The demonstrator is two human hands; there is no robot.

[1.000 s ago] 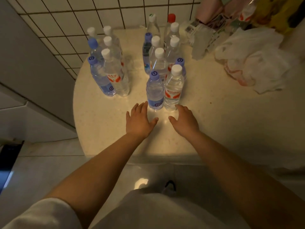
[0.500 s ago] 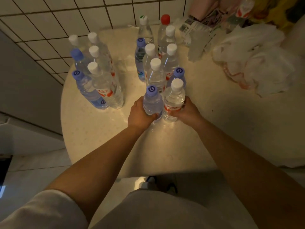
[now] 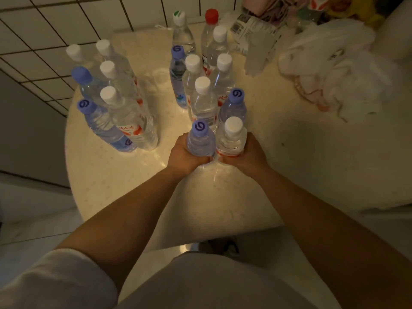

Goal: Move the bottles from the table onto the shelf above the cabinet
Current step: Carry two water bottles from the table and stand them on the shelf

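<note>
Several clear water bottles stand on a round cream table (image 3: 301,166). My left hand (image 3: 185,156) grips the nearest blue-capped bottle (image 3: 200,139) low on its body. Beside it, my right hand (image 3: 247,156) grips a white-capped bottle (image 3: 231,137) with a red label. Both bottles are upright and side by side. Behind them stands a cluster of bottles (image 3: 202,94) with white, blue, red and green caps. A second group of bottles (image 3: 111,103) stands at the left of the table. No shelf or cabinet is in view.
Crumpled white plastic bags (image 3: 338,70) and a clear wrapper (image 3: 256,39) lie at the table's back right. A white tiled wall (image 3: 55,30) runs behind the table, a grey panel (image 3: 24,139) at the left. The floor (image 3: 33,224) shows below.
Both hands went from lying flat on the table in front of the bottles to gripping the two nearest bottles. The view has moved closer to the table.
</note>
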